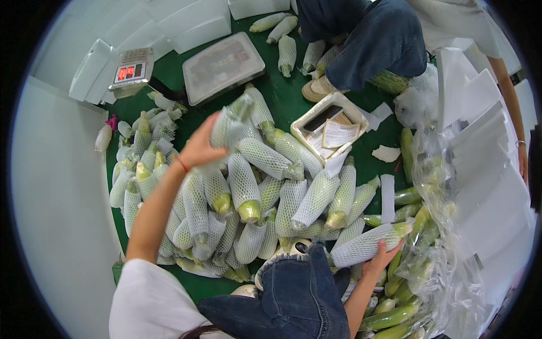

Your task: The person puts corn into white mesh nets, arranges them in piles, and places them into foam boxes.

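My left hand (202, 143), with a red string at its wrist, grips a green vegetable in white foam netting (230, 125), blurred, above the left part of a pile. In my right hand (381, 256), at the lower right, lies another netted vegetable (370, 245), its pale green end bare of netting and pointing up and right. Between and beyond the hands spreads a heap of similar netted vegetables (243, 186), which look like zucchini or courgettes, on a green floor (283, 91).
A platform scale (224, 68) with a lit display (129, 73) stands at the back left. Near the centre right is a foam box (328, 127) holding papers and a phone-like object. Unwrapped green vegetables (391, 318) and clear plastic (449, 271) lie right. Another person's legs (368, 46) are at the top.
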Motion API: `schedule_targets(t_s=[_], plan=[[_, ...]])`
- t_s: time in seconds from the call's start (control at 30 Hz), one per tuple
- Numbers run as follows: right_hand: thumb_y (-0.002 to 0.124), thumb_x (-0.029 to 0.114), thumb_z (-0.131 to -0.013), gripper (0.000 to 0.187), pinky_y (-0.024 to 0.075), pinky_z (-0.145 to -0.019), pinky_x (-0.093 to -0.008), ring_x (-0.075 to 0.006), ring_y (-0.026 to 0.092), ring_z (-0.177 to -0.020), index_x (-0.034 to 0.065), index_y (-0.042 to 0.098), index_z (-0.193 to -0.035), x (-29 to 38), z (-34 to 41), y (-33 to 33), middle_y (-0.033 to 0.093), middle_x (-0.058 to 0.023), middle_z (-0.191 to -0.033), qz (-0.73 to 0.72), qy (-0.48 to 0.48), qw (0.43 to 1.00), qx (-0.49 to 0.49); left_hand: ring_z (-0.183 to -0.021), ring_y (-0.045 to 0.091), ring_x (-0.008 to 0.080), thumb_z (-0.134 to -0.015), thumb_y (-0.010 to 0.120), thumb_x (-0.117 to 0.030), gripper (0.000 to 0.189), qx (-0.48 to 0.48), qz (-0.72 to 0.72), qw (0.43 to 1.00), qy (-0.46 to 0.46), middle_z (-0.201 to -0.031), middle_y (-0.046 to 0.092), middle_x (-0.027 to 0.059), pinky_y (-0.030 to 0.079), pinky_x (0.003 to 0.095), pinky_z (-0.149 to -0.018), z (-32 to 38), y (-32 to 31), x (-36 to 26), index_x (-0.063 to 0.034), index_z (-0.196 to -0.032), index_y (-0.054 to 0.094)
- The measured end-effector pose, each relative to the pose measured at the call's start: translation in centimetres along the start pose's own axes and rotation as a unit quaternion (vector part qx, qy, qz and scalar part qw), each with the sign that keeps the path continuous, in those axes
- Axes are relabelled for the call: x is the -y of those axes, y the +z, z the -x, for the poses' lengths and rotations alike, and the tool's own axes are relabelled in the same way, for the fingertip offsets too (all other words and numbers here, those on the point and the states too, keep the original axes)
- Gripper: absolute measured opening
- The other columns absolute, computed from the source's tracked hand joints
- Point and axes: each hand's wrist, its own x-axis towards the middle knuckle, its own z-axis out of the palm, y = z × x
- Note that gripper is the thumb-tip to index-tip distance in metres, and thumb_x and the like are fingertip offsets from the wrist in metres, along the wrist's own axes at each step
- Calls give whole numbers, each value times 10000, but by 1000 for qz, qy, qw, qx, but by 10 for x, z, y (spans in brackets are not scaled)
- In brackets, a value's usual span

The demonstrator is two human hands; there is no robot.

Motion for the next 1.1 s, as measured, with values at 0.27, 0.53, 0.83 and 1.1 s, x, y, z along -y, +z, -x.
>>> schedule_targets(t_s=[0.27,0.53,0.83,1.1], plan=[[621,98,-688,763,460,-910,-383,-255,538,-1049,56,290,-1374,57,20,68,492,-108,-1199,-73,-157,981,87,-1192,439,342,-763,591,-566,780,91,-333,935,83,-1329,438,126,327,432,-1012,-59,55,89,-205,-1405,332],[638,92,-784,585,408,-961,-373,-228,485,-1108,58,347,-1291,43,57,256,483,-108,-1194,-265,42,957,111,-1404,38,316,-791,142,-793,825,324,151,885,-298,-1519,119,113,22,530,-1097,-130,18,41,-290,-1431,283],[629,147,-833,363,440,-882,-334,-233,540,-1029,7,514,-1147,-57,91,235,532,-118,-1128,27,21,903,427,-1345,229,354,-841,467,-580,597,174,-242,952,-77,-1449,310,132,147,519,-1082,-85,74,60,-310,-1370,402],[643,170,-789,630,324,-984,-475,-423,370,-1187,16,345,-1323,-50,-6,100,335,-263,-1327,403,-200,880,151,-1186,473,282,-901,488,-428,484,127,-80,986,-77,-1270,515,132,345,354,-1008,-103,69,76,-138,-1288,512]])
